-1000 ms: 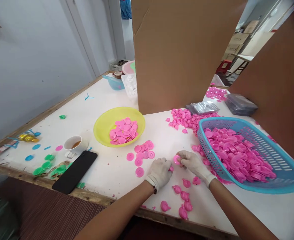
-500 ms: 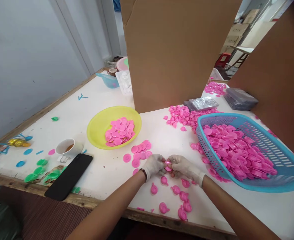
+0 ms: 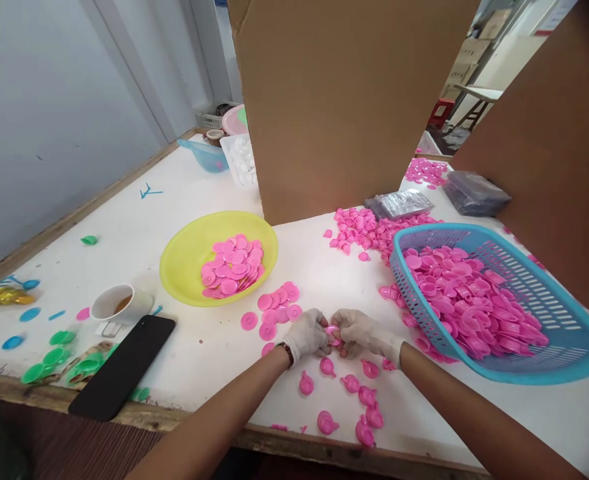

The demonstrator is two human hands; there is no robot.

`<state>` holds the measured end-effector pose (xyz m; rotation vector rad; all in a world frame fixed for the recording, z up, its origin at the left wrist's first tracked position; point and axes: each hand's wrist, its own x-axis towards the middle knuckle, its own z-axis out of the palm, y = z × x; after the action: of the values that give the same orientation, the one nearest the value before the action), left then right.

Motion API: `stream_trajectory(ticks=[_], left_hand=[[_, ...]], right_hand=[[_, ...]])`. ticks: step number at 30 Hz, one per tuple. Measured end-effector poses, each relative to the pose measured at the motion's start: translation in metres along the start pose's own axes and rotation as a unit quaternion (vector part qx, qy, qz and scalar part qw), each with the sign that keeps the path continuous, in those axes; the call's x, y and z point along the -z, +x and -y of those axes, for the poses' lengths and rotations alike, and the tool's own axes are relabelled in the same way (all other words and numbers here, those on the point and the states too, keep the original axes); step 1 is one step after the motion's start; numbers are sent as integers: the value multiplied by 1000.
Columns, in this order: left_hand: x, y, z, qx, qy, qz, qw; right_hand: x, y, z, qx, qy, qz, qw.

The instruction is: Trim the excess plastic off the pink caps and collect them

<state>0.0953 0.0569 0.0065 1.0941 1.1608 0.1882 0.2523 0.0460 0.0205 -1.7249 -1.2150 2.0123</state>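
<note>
Between the gloved fingertips of both hands is a small pink plastic toy piece (image 3: pixel 333 335), partly covered by the fingers. My left hand (image 3: pixel 308 335) pinches it from the left, and my right hand (image 3: pixel 357 331) closes on its other side. Several pink toy teapots (image 3: pixel 326 422) lie loose on the white table below and around my hands. Flat pink toy saucers (image 3: pixel 268 315) are spread just left of my left hand. Up and to the left, a yellow bowl (image 3: pixel 179 267) holds more pink saucers.
At the right stands a blue basket (image 3: pixel 479 233) full of pink pieces, with more pink pieces (image 3: pixel 361 230) heaped behind it. A cardboard sheet (image 3: pixel 354 113) rises at the back. A black phone (image 3: pixel 124 367), a white cup (image 3: pixel 139 307) and green pieces (image 3: pixel 54 357) lie at the left.
The view has shifted slightly, so things on the left sit farther left and larger. Both hands stay together on the pink piece.
</note>
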Motion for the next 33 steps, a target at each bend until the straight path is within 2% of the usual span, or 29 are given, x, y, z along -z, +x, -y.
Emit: stream_trajectory(ticks=[3, 6, 8, 10, 11, 13, 15, 16, 18, 20, 21, 22, 25, 27, 30, 31, 33], left_hand=[[-4, 5, -3, 14, 74, -41, 996], [-7, 1, -2, -8, 98, -59, 993], [-6, -8, 2, -61, 116, -90, 987], [-4, -20, 10, -123, 167, -151, 966], [-3, -27, 14, -143, 202, -180, 952], [-3, -40, 22, -151, 265, -202, 931], [-7, -49, 27, -149, 317, -175, 920], [-10, -52, 28, -151, 342, -157, 914], [-16, -53, 26, -155, 386, -135, 899], [-18, -52, 23, -138, 410, -147, 889], [-17, -51, 21, -122, 413, -163, 888], [-15, -50, 21, -109, 409, -180, 888], [-6, -49, 27, -115, 350, -215, 904], [-1, -49, 34, -130, 247, -212, 936], [1, -47, 44, -72, 15, -173, 982], [1, -46, 45, -50, -55, -155, 985], [1, -44, 46, -33, -143, -131, 980]], right_hand=[[-1, 3, 5, -14, -20, -1, 1000], [-6, 6, 2, -9, -47, -14, 999], [-5, 5, -4, 29, -43, -22, 998], [2, -3, -11, 110, 15, -45, 993], [9, -9, -14, 161, 65, -73, 982], [22, -22, -16, 255, 179, -146, 939], [28, -32, -12, 307, 252, -181, 900], [27, -32, -7, 317, 256, -171, 897], [15, -23, 5, 314, 190, -122, 922], [-7, -2, 17, 300, 32, -92, 949], [-18, 11, 22, 299, -64, -99, 947], [-28, 23, 27, 311, -159, -107, 931], [-46, 50, 35, 326, -369, -102, 864], [-47, 55, 37, 331, -407, -98, 846], [-35, 45, 33, 335, -373, -125, 856], [-30, 40, 30, 324, -354, -131, 868], [-22, 29, 20, 273, -292, -106, 910]])
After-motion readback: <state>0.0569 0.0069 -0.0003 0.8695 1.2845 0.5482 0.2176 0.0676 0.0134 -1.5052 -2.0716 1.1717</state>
